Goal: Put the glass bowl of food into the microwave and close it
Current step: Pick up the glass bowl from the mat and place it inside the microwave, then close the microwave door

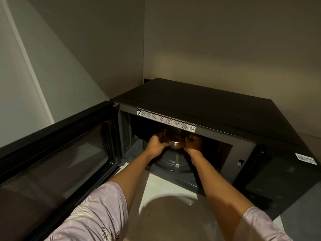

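A black microwave (217,108) stands in a corner with its door (57,153) swung wide open to the left. Both my arms reach into its cavity. The glass bowl of food (174,137) is between my hands, inside the opening, just above the round turntable (171,162). My left hand (157,144) grips the bowl's left side and my right hand (192,144) grips its right side. The bowl's top is partly hidden behind the cavity's upper edge. Dark brown food shows through the glass.
The microwave sits on a light counter (166,186), close against two plain walls (225,40). Its control panel (271,185) is on the right front. A white label strip (166,119) runs along the top of the opening. My shadow falls on the counter in front.
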{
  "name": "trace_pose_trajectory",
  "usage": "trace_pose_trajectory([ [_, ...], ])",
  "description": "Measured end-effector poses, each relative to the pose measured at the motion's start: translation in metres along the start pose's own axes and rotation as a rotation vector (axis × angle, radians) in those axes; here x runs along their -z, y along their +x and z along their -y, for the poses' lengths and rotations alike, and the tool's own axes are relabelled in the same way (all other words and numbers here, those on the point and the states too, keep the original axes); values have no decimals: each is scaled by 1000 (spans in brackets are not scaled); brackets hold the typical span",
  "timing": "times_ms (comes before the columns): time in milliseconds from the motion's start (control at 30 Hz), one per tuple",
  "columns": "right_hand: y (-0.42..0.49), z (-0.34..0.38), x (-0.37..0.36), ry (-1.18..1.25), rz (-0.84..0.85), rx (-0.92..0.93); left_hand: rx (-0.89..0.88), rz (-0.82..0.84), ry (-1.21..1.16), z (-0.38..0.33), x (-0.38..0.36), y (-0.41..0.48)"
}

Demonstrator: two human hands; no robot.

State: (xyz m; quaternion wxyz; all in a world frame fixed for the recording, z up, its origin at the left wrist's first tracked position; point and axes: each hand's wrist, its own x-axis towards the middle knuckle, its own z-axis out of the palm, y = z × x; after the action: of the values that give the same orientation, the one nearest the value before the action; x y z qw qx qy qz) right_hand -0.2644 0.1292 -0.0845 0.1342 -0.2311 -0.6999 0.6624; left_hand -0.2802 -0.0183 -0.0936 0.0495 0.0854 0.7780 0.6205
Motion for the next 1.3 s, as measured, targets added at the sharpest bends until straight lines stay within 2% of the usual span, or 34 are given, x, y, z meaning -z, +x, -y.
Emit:
trace_pose_trajectory([
  [167,-10,6,9,-27,48,8,8,9,82,-3,6,-17],
  [267,-30,9,18,-174,-8,60,13,-3,101,-11,20,-43],
  [367,-62,9,20,-241,-105,138,50,41,242,-20,39,-73],
  [467,-102,6,10,-221,-82,259,48,85,378,-35,59,-104],
  [567,-152,2,-12,-237,69,509,-38,71,455,-58,77,-141],
  [633,-179,7,-28,-247,189,608,-115,17,499,-73,89,-165],
  [767,-217,39,-58,-241,375,728,-289,-202,587,-101,122,-212],
  [867,-244,69,-83,-298,482,823,-336,-367,794,-123,154,-246],
  [933,-259,85,-96,-365,543,901,-265,-439,983,-133,172,-267],
  [1000,-271,97,-108,-433,608,968,-84,-450,1112,-139,188,-287],
  [1100,-283,107,-121,-521,663,1010,288,-325,1181,-144,212,-315],
  [1133,-286,108,-125,-548,669,1009,363,-260,1206,-146,220,-322],
  [1200,-289,109,-129,-588,679,994,392,-140,1208,-151,233,-333],
  [1300,-290,108,-129,-577,697,971,344,-29,1054,-164,247,-343],
])
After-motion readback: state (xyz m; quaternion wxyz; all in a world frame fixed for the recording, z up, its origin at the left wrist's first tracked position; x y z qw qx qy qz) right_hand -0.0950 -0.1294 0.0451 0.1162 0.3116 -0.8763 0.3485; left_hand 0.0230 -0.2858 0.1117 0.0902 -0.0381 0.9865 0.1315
